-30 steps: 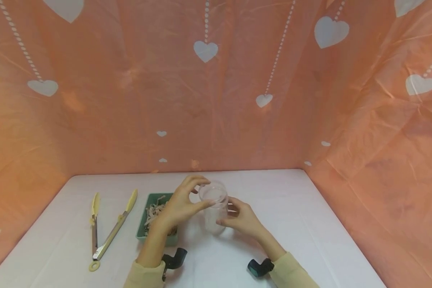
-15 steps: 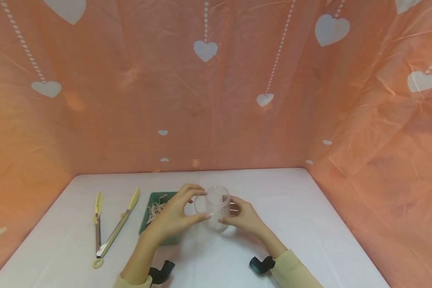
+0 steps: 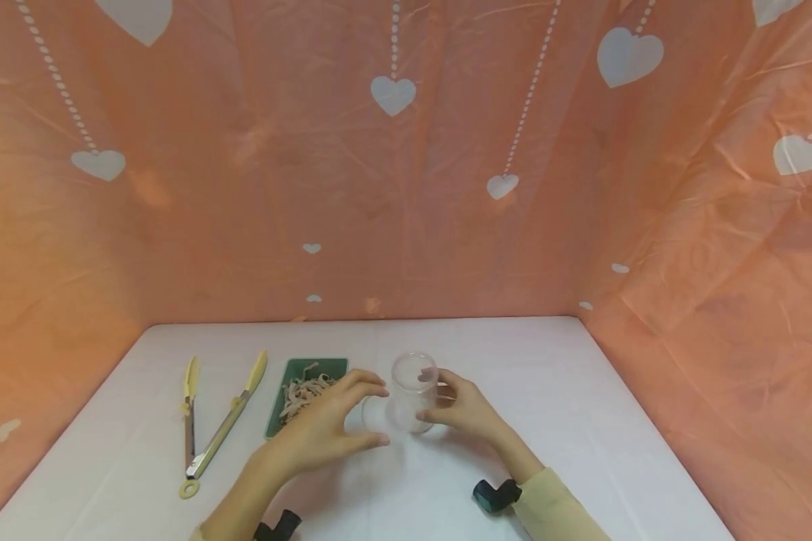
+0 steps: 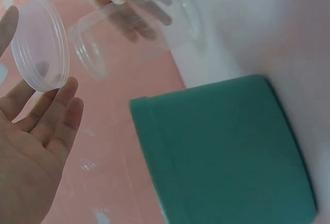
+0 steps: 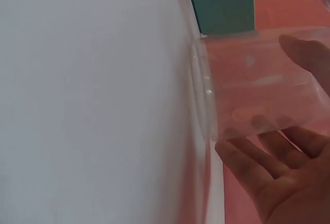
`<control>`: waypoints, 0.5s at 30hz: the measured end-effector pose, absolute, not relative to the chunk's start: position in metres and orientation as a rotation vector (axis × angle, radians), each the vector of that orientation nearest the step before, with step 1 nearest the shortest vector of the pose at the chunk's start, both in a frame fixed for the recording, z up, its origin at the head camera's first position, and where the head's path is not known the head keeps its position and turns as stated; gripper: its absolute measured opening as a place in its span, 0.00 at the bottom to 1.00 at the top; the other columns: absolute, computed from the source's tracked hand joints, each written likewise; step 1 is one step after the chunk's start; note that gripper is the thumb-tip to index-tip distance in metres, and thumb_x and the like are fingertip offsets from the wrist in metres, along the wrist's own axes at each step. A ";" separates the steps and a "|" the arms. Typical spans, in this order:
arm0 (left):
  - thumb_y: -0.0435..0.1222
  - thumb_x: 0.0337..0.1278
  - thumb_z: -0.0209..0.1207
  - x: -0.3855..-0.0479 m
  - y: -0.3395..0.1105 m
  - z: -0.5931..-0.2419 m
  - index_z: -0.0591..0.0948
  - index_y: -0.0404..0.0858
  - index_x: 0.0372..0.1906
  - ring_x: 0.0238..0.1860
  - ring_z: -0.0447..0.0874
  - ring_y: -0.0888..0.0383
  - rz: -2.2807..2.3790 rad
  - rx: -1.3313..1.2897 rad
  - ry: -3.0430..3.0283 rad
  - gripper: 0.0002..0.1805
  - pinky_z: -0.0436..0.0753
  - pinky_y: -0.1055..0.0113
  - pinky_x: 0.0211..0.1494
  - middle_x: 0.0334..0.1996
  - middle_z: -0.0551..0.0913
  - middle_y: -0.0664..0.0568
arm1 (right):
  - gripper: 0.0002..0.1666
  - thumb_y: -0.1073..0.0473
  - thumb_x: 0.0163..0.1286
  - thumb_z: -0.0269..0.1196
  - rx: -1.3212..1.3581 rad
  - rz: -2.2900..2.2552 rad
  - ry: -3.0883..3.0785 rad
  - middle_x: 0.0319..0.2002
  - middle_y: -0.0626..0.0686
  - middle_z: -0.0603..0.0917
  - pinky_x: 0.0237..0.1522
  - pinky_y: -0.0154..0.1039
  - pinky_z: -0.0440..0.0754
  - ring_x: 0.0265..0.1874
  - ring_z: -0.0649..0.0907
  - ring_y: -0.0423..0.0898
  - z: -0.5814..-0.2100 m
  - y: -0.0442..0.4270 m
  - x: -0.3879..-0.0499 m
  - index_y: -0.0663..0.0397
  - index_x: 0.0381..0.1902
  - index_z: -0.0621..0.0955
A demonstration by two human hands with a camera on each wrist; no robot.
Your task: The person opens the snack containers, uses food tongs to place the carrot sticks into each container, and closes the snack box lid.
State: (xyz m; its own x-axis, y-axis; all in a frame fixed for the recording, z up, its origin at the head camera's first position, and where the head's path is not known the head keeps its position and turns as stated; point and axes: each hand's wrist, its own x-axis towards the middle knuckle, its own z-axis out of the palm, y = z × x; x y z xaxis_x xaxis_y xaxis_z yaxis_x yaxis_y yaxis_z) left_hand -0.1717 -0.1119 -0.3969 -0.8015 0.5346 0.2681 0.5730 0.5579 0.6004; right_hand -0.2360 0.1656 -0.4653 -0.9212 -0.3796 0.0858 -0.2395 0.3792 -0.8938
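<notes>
**One grip on a lid, the other on a jar**

The left grip (image 3: 314, 442) holds a clear lid (image 4: 41, 43) by its edge, the thumb on one side and the fingers on the other, set wide across it. The lid is tipped up on its edge in the space between them, just to the left of the jar and apart from its rim.

The right grip (image 3: 465, 409) is curved around the side of a clear jar (image 3: 409, 394), thumb nearer the person and fingers beyond. The jar is upright directly to the left of this grip's palm, with its base down at the bench (image 3: 562, 391); whether it bears fully on the surface I cannot tell.

Beyond the left grip and to its left is a green tray (image 4: 221, 146), partly hidden behind that hand in the head view, with pale, curly shreds (image 3: 304, 394) inside it. Farther left of the same grip, well apart from it, yellow-tipped tongs (image 3: 222, 428) lie spread in a V, the ring end toward the person.

Behind the right grip come a black wrist device (image 3: 497, 496) and a beige sleeve (image 3: 558, 507). Past both grips hangs an orange curtain (image 3: 345, 188) with white hearts.
</notes>
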 end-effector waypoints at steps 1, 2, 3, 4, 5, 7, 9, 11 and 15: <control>0.54 0.61 0.71 -0.171 -0.112 -0.398 0.79 0.45 0.64 0.66 0.77 0.51 -1.063 -0.984 -2.732 0.31 0.78 0.48 0.65 0.66 0.73 0.58 | 0.44 0.58 0.58 0.79 -0.573 -1.579 2.493 0.67 0.64 0.78 0.61 0.58 0.79 0.64 0.79 0.66 -0.465 0.166 -0.236 0.61 0.69 0.74; 0.53 0.61 0.71 -0.170 -0.112 -0.399 0.79 0.45 0.64 0.66 0.77 0.51 -1.042 -0.997 -2.741 0.30 0.78 0.48 0.65 0.66 0.74 0.58 | 0.43 0.58 0.58 0.79 -0.583 -1.575 2.490 0.67 0.63 0.78 0.62 0.58 0.79 0.64 0.80 0.66 -0.465 0.167 -0.236 0.60 0.69 0.75; 0.52 0.61 0.71 -0.169 -0.112 -0.400 0.79 0.44 0.63 0.65 0.77 0.52 -1.026 -1.015 -2.748 0.30 0.78 0.49 0.65 0.65 0.74 0.58 | 0.42 0.58 0.58 0.79 -0.586 -1.577 2.482 0.66 0.61 0.79 0.62 0.58 0.78 0.64 0.79 0.65 -0.465 0.167 -0.236 0.59 0.68 0.75; 0.51 0.62 0.71 -0.168 -0.112 -0.401 0.79 0.44 0.63 0.65 0.78 0.52 -1.007 -1.032 -2.750 0.29 0.78 0.49 0.65 0.65 0.74 0.57 | 0.42 0.58 0.58 0.79 -0.593 -1.578 2.480 0.66 0.61 0.79 0.62 0.58 0.78 0.64 0.80 0.65 -0.464 0.168 -0.237 0.59 0.67 0.76; 0.50 0.62 0.71 -0.167 -0.112 -0.402 0.79 0.43 0.63 0.65 0.78 0.52 -0.986 -1.048 -2.755 0.29 0.79 0.49 0.65 0.65 0.74 0.57 | 0.41 0.58 0.58 0.80 -0.599 -1.575 2.480 0.65 0.60 0.80 0.63 0.58 0.78 0.64 0.80 0.65 -0.464 0.168 -0.237 0.59 0.67 0.76; 0.48 0.63 0.71 -0.166 -0.111 -0.403 0.79 0.43 0.63 0.63 0.79 0.52 -0.937 -1.080 -2.764 0.27 0.79 0.51 0.64 0.65 0.74 0.57 | 0.41 0.58 0.58 0.80 -0.610 -1.567 2.480 0.65 0.60 0.80 0.63 0.59 0.78 0.64 0.79 0.65 -0.464 0.168 -0.237 0.59 0.67 0.76; 0.47 0.64 0.70 -0.165 -0.111 -0.405 0.79 0.42 0.63 0.61 0.81 0.51 -0.900 -1.114 -2.773 0.27 0.81 0.52 0.62 0.65 0.75 0.56 | 0.42 0.58 0.58 0.80 -0.613 -1.566 2.473 0.65 0.60 0.80 0.62 0.58 0.78 0.64 0.79 0.64 -0.464 0.168 -0.237 0.59 0.67 0.75; 0.48 0.65 0.69 -0.164 -0.111 -0.406 0.79 0.42 0.63 0.59 0.83 0.50 -0.871 -1.143 -2.793 0.27 0.82 0.53 0.60 0.65 0.75 0.56 | 0.41 0.58 0.58 0.79 -0.617 -1.565 2.465 0.65 0.60 0.80 0.62 0.58 0.78 0.64 0.80 0.64 -0.465 0.168 -0.238 0.59 0.67 0.75; 0.48 0.65 0.70 -0.164 -0.111 -0.409 0.79 0.40 0.62 0.57 0.84 0.50 -0.826 -1.218 -2.839 0.27 0.84 0.57 0.58 0.64 0.76 0.53 | 0.42 0.58 0.59 0.79 -0.616 -1.555 2.453 0.65 0.60 0.79 0.62 0.57 0.79 0.64 0.80 0.63 -0.464 0.169 -0.238 0.59 0.68 0.75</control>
State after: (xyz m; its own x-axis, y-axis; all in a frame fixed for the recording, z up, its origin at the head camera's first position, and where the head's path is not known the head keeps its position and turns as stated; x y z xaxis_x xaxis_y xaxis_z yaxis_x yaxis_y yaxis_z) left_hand -0.1643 -0.1112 -0.4090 -0.7084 0.6904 0.1467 0.6613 0.5766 0.4798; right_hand -0.2383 0.1687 -0.4644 -0.8997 -0.4303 0.0738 -0.2504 0.3700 -0.8947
